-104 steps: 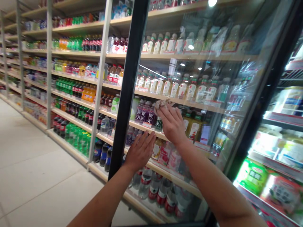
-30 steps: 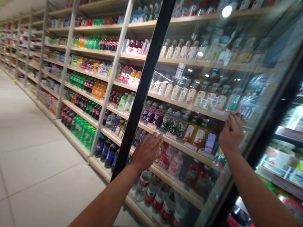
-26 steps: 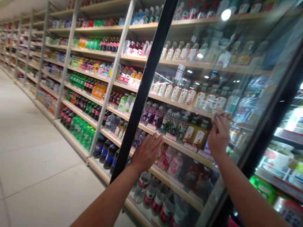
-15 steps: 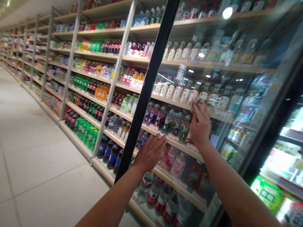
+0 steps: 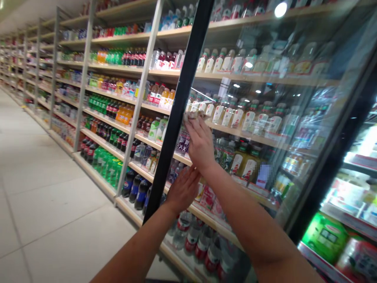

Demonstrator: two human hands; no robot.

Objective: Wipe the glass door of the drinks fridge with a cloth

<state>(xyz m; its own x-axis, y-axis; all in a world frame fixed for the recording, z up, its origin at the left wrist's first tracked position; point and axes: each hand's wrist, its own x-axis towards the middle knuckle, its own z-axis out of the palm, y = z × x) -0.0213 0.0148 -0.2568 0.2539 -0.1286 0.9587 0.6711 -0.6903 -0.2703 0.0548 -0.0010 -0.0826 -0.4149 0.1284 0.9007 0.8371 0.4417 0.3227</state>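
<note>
My right hand (image 5: 202, 147) presses a crumpled, pale patterned cloth (image 5: 196, 115) against the glass door (image 5: 232, 87), close beside its black frame (image 5: 180, 102). The cloth shows past the fingertips; the rest is hidden beneath the hand. Below and slightly left, my left hand (image 5: 182, 192) lies flat on the same glass, its fingers stretched out and holding nothing. The left fingertips appear right under the right wrist. Through the pane, rows of bottles with white labels (image 5: 228, 117) stand on wooden shelves.
To the left, long shelves carry soda bottles, including green ones (image 5: 107, 167) and dark ones with blue labels (image 5: 141, 192). A tiled floor (image 5: 64, 208) runs alongside. At the right, beyond the door's edge, a lit cooler holds green packages (image 5: 325, 236).
My right hand has slid left across the glass with the cloth, from mid-pane to near the black frame. My left hand stays flat at nearly the same spot.
</note>
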